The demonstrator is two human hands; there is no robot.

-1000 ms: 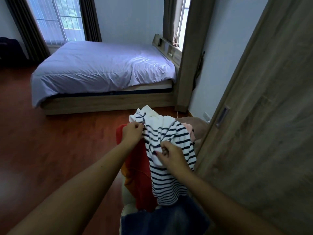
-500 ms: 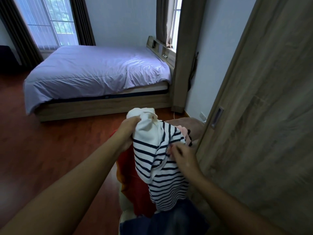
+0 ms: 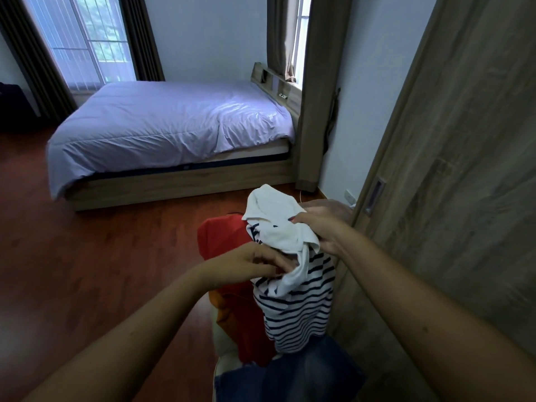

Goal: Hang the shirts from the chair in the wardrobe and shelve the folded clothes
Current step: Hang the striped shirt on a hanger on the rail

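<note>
Head view, looking down over both forearms: the striped shirt [image 3: 295, 309], white with dark navy bands, hangs bunched between the two hands above the chair [image 3: 223, 343]. The left hand [image 3: 246, 265] has its grip closed on a twisted fold of white cloth at the shirt's middle, fingers curled into the fabric. The right hand [image 3: 322, 227] pinches the upper part, by the plain white collar area, its grip closed on the cloth with thumb on top. Behind and left of the shirt, a red garment [image 3: 229, 236] drapes over the chair back, an orange patch showing lower down. Dark blue cloth [image 3: 287, 378] lies at the bottom, under the shirt's hem. Just to the right stands the wardrobe door [image 3: 452, 198], wood-grained, with a recessed handle [image 3: 375, 195] near the right hand; the door is shut and close beside the chair. Farther off, a bed [image 3: 168, 129] with a pale lilac cover sits on the reddish wooden floor [image 3: 87, 271], with curtained windows behind it.
</note>
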